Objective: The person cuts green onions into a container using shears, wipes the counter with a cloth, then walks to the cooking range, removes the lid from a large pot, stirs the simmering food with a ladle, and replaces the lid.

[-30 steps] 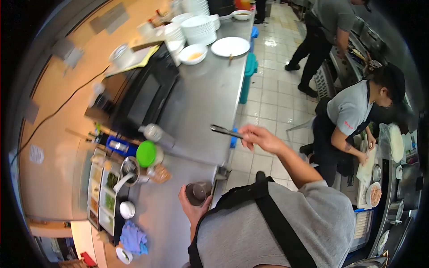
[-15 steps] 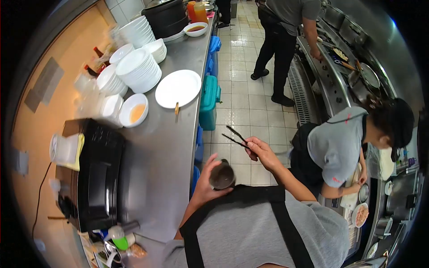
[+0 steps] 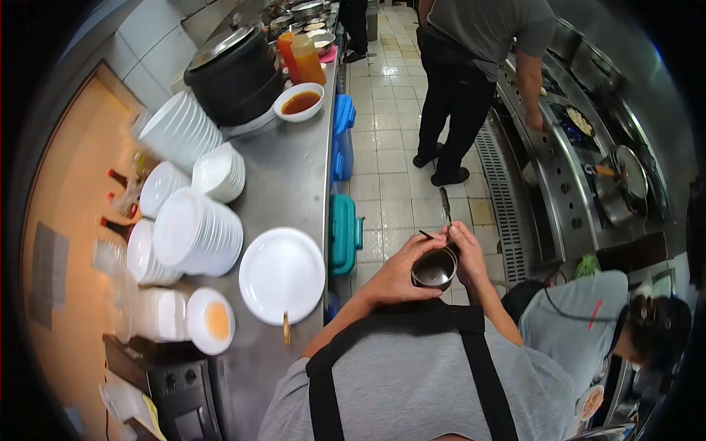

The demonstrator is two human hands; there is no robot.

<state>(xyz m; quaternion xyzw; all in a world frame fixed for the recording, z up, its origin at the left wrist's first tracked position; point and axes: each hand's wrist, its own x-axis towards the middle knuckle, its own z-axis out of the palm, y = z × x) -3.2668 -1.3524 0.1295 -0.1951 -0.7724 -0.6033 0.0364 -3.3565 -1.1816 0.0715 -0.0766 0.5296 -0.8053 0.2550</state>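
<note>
My left hand (image 3: 401, 270) is wrapped round a small metal cup (image 3: 432, 278), held close in front of my chest with its opening facing me. On the cup's other side is my right hand (image 3: 468, 253), closed on dark tongs (image 3: 446, 207) whose arms stick out beyond the fingers. My right fingers are near or against the cup's rim; whether they touch it I cannot tell. To the left on the steel counter lies a round white plate (image 3: 282, 268), with a brown handle-like piece (image 3: 287, 332) at its near edge.
Stacked white bowls (image 3: 193, 231), a bowl of brown sauce (image 3: 300, 103) and a black pot (image 3: 234, 77) stand on the steel counter (image 3: 283, 180). A teal bin (image 3: 343, 235) is beside it. One co-worker (image 3: 463, 81) stands by the stove (image 3: 551, 162); another (image 3: 577, 323) bends at my right.
My hands have come together, the right hand with the tongs now beside the cup. The view has shifted forward along the counter. The co-worker at the stove still reaches toward it.
</note>
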